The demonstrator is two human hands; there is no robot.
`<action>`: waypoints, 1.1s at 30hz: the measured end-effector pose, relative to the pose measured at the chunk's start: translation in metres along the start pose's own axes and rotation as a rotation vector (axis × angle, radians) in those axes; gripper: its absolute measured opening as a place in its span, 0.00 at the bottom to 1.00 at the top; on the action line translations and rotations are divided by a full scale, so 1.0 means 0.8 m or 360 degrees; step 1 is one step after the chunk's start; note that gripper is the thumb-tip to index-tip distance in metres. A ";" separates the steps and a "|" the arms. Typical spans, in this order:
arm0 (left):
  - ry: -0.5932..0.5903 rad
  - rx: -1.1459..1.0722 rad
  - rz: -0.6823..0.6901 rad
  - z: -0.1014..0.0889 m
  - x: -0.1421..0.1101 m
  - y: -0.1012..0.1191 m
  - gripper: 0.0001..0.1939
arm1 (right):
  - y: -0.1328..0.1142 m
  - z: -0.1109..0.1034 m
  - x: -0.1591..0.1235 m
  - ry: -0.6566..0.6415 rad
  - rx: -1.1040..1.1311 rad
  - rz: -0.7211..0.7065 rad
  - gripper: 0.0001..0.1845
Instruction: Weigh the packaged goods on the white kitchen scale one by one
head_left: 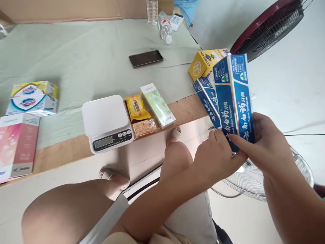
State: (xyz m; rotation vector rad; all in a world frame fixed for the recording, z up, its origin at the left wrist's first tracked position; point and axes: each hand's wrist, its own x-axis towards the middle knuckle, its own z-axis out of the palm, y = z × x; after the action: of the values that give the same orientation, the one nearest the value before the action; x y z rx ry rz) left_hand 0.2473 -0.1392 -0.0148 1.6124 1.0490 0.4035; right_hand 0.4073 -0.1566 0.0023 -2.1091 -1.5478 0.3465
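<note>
On the right, both my hands hold a blue toothpaste box upright, with two printed faces toward me. My right hand grips its lower right side, thumb across the front. Closed at the lower end is my left hand, its curled fingers against the box's bottom. Another blue toothpaste box leans just left of the first, close above my left knuckles; whether my left fingers hold it too is hidden. Behind both boxes stands a yellow carton.
On the table's front edge are a white kitchen scale, yellow snack packet, clear-wrapped snack and green-white box. Farther back lie a phone and bottle. Soap boxes and a pink box sit left; a fan stands right.
</note>
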 end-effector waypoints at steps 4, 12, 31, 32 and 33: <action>0.0115 -0.0424 0.0147 0.016 0.044 -0.025 0.27 | -0.014 -0.004 0.043 -0.0056 -0.0264 0.0279 0.45; 0.0409 -0.0640 0.0174 0.054 0.090 -0.043 0.39 | -0.011 0.016 0.095 -0.0144 -0.0613 -0.0010 0.23; 0.0525 -0.0347 0.0516 0.037 0.041 -0.066 0.36 | -0.051 0.024 0.024 0.0475 -0.0154 -0.1053 0.14; 0.0610 -0.0316 0.0589 0.021 0.024 -0.071 0.31 | -0.066 0.027 0.014 0.0434 -0.0081 -0.1110 0.13; 0.0708 -0.0261 0.0690 0.000 0.004 -0.077 0.26 | -0.081 0.032 0.007 0.0381 -0.0018 -0.1161 0.13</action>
State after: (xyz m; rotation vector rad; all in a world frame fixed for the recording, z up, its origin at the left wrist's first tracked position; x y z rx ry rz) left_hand 0.2235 -0.1374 -0.0718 1.6342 0.9491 1.1514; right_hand 0.3440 -0.1304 0.0154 -1.3858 -2.0163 -0.1675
